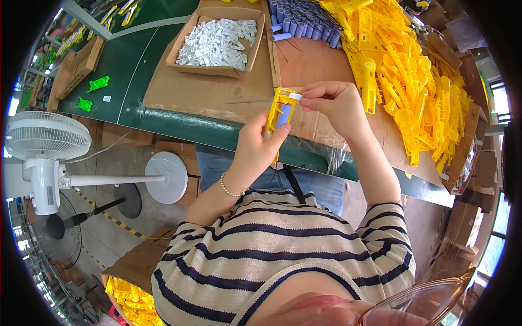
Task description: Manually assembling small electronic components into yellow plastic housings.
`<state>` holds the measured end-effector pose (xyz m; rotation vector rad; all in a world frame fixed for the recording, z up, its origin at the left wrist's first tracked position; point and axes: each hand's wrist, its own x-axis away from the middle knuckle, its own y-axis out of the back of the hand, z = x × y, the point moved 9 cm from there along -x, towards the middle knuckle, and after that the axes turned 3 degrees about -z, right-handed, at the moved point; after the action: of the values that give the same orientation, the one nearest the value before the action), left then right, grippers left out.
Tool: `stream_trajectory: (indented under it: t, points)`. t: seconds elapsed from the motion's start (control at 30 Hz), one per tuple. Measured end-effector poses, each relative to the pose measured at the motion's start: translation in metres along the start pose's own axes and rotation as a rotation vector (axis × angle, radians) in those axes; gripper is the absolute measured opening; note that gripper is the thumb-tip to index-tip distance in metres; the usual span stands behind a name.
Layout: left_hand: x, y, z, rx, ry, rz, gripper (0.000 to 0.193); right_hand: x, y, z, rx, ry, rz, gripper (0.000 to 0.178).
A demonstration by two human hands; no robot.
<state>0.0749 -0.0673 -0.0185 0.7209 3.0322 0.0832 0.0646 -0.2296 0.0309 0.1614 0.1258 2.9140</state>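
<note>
My left hand grips a yellow plastic casing at its lower end, thumb over the near side. Inside the casing lies a blue-purple cylindrical battery cell. At the casing's far end, my right hand pinches a small white plastic piece between thumb and fingertips; the piece touches or nearly touches the casing's corner. A thin dark wire sticks out to the left of the casing. The casing is held up over the near edge of the cardboard-covered table.
An open cardboard box of small white pieces stands beyond my left hand. Battery cells lie in rows at the far middle. Yellow casings are heaped at the right. Two green parts rest on the green tabletop; a white fan stands left.
</note>
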Motion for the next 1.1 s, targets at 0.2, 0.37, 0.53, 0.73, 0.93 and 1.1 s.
stream_trajectory:
  t: [0.2, 0.37, 0.53, 0.73, 0.93, 1.1]
  points:
    - [0.004, 0.0, -0.022, -0.19, -0.211, -0.069, 0.026, 0.005, -0.006, 0.011, 0.012, 0.168, -0.034, 0.005]
    - [0.003, 0.0, -0.022, -0.156, -0.209, -0.087, 0.026, 0.004, -0.005, 0.007, 0.022, 0.074, -0.113, 0.012]
    - [0.001, -0.002, -0.001, 0.002, -0.084, -0.018, 0.026, 0.001, -0.001, -0.002, 0.015, 0.055, -0.18, 0.012]
    - [0.001, -0.004, -0.001, 0.096, -0.087, -0.045, 0.025, -0.001, -0.006, -0.013, -0.218, -0.049, -0.171, 0.012]
    - [0.002, -0.003, -0.009, 0.014, -0.133, -0.083, 0.024, -0.001, -0.009, -0.018, -0.303, -0.088, -0.179, 0.013]
    - [0.003, -0.006, -0.01, -0.028, -0.184, -0.07, 0.023, 0.001, -0.002, 0.01, 0.141, 0.148, -0.309, 0.018]
